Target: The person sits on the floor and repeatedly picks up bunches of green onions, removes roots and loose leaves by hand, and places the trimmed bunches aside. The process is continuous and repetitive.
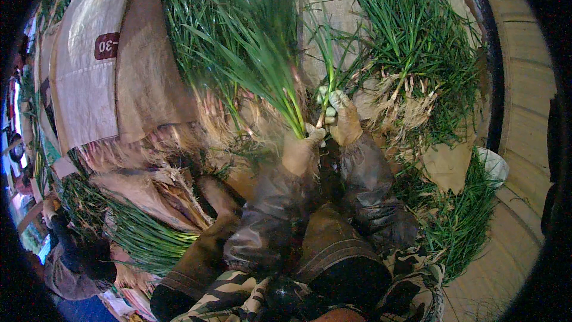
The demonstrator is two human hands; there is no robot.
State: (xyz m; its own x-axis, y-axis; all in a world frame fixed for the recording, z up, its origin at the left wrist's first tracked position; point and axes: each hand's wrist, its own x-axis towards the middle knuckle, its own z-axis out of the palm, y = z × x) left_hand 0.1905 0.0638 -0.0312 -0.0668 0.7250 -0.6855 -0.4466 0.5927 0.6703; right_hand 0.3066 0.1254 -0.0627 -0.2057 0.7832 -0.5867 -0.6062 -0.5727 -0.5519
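Observation:
My left hand, in a pale soiled work glove, grips a bunch of green garlic by its lower stalks. The long flat leaves fan up and to the left, partly blurred. Close beside it, my right hand, gloved too, has its fingers around a thinner green garlic stalk. That stalk stands nearly upright, its pale base reaching down to the left hand. The roots of the held bunch are mostly hidden by the left glove. Both forearms wear dark, shiny sleeve covers.
A rooted heap of green garlic lies at right, another pile ahead-left. Printed woven sacking covers more plants. Trimmed leaves lie beside my right leg. A dark rail borders ribbed flooring. Another person is at lower left.

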